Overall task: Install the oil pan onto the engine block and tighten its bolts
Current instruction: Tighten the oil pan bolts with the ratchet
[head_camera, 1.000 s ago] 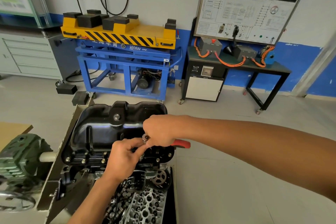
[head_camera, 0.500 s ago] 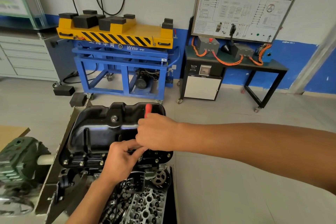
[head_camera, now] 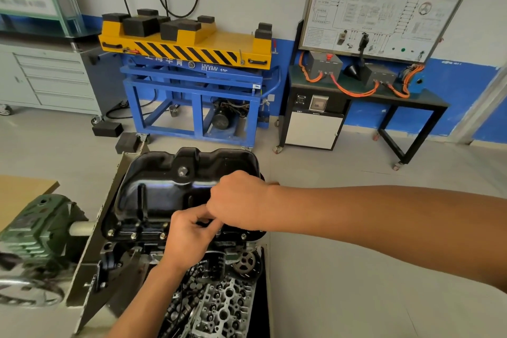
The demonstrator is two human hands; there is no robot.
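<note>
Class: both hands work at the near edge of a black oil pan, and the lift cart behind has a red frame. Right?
No. The head view shows the lift cart's frame is blue. The left hand and right hand do work at the black oil pan's near edge.

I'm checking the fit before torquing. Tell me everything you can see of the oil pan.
The oil pan is glossy black, seemingly painted pressed metal, with a stepped sump, a raised rib and a silver drain plug. It sits sump-up on the engine block, with silver bolts along the near edge. The right hand, fisted on a red-tipped tool, is over its right side; the left hand curls its fingers at the near flange.
</note>
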